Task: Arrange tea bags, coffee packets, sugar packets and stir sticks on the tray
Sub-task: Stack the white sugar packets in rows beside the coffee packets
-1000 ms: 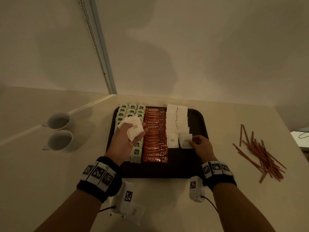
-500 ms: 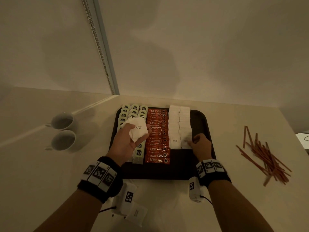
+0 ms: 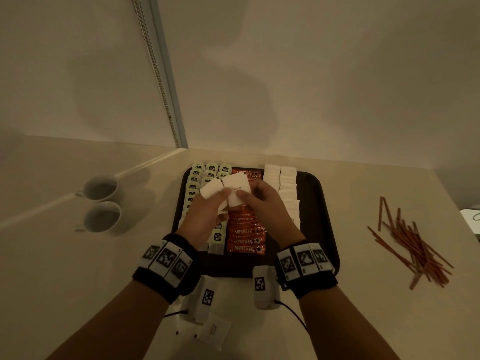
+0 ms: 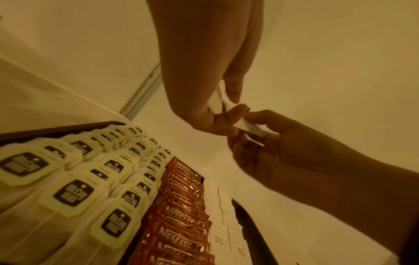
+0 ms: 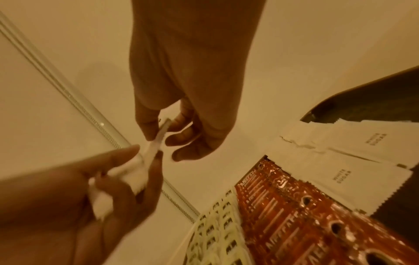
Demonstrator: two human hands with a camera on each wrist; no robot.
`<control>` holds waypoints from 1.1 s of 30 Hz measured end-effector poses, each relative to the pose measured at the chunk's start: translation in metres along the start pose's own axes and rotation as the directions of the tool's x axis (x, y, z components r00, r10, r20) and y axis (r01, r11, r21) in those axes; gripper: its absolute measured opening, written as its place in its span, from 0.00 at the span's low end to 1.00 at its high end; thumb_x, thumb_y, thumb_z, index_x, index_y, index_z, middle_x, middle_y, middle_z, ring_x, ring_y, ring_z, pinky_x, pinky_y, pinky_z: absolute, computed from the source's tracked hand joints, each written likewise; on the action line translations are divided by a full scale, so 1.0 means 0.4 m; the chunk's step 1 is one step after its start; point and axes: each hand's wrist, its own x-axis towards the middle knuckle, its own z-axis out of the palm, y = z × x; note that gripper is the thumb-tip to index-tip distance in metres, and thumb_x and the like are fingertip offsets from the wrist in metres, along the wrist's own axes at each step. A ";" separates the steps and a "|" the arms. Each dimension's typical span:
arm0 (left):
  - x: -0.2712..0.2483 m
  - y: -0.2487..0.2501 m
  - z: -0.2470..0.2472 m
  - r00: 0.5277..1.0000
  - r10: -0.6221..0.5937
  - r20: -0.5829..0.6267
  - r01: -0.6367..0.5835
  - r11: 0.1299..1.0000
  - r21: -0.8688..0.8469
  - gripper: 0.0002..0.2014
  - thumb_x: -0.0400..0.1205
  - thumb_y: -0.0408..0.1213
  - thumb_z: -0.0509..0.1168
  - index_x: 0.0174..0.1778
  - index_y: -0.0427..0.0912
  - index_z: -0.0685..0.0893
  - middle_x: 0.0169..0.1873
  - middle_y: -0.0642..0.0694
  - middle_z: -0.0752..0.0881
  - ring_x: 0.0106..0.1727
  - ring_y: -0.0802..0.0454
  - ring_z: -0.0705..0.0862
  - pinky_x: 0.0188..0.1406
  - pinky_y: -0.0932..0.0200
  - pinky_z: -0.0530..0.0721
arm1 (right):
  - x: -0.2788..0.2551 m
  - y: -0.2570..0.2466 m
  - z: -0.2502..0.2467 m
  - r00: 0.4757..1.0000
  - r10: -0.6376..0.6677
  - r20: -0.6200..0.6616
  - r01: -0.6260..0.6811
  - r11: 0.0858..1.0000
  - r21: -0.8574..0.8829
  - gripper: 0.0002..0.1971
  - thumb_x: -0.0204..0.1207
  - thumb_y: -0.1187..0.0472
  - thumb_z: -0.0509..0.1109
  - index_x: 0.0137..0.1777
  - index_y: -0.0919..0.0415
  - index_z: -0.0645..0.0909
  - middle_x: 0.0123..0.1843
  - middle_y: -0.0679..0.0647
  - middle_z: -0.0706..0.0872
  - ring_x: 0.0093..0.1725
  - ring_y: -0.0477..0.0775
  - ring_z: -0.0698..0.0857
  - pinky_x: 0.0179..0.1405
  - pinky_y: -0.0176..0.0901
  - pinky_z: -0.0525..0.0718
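Several flat white paper sugar packets (image 3: 211,190) fanned in my left hand (image 3: 205,216), above the dark plastic tray (image 3: 315,203); right hand (image 3: 265,206) fingers (image 5: 145,129) pinch one packet's edge. Light, limp, probably slippery: grip by the edge.

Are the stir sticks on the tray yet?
No, the stir sticks lie in a loose pile on the counter, right of the tray.

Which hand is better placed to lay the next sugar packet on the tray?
Right. The right hand already pinches one sugar packet from the left hand's bundle, and the sugar rows lie on its side of the tray.
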 end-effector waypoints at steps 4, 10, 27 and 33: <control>-0.002 -0.004 -0.016 0.997 0.065 0.041 -0.068 0.993 0.096 0.05 0.78 0.37 0.71 0.49 0.47 0.84 0.38 0.49 0.89 0.37 0.53 0.85 0.28 0.63 0.80 | 0.009 -0.036 -0.026 0.997 -0.036 0.073 0.041 0.996 -0.075 0.06 0.74 0.69 0.69 0.47 0.59 0.79 0.49 0.58 0.84 0.46 0.56 0.85 0.40 0.47 0.87; -0.008 -0.006 -0.009 0.991 0.036 0.129 -0.064 0.973 0.220 0.09 0.76 0.33 0.72 0.51 0.45 0.83 0.40 0.46 0.89 0.37 0.53 0.86 0.25 0.64 0.79 | 0.014 -0.099 -0.046 0.980 -0.124 0.155 0.168 0.933 -0.318 0.14 0.68 0.70 0.75 0.51 0.56 0.81 0.45 0.45 0.84 0.39 0.38 0.83 0.34 0.28 0.81; 0.012 -0.015 -0.026 0.986 -0.145 0.085 0.160 0.963 -0.215 0.09 0.86 0.31 0.55 0.59 0.42 0.75 0.56 0.27 0.84 0.49 0.39 0.87 0.34 0.56 0.90 | -0.006 0.060 -0.174 0.966 0.117 -0.229 -0.153 0.977 -0.147 0.11 0.79 0.67 0.67 0.60 0.68 0.81 0.53 0.56 0.85 0.49 0.50 0.86 0.36 0.31 0.85; 0.023 -0.032 -0.031 0.995 -0.099 0.029 0.102 0.982 -0.158 0.12 0.85 0.32 0.61 0.64 0.39 0.78 0.67 0.31 0.78 0.66 0.33 0.80 0.37 0.59 0.89 | -0.040 0.205 -0.224 0.902 0.266 -0.340 -0.390 0.839 -0.378 0.13 0.77 0.61 0.70 0.60 0.61 0.81 0.55 0.53 0.85 0.54 0.51 0.84 0.56 0.47 0.85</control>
